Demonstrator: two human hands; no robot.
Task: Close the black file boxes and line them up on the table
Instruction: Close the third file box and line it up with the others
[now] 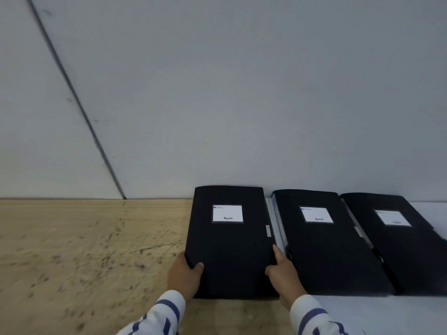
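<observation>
Three black file boxes lie flat in a row against the wall, each with a white label on its lid. The left box [229, 240] is closed. My left hand [185, 274] grips its left edge near the front. My right hand [283, 272] grips its right edge, fingers in the gap beside the middle box [324, 243]. The middle box and the right box [396, 240] lie untouched, side by side, lids down.
The table has a worn, speckled wooden part [84, 257] on the left and a white part [377, 313] on the right. A grey-white wall [217, 93] with a dark seam rises directly behind the boxes.
</observation>
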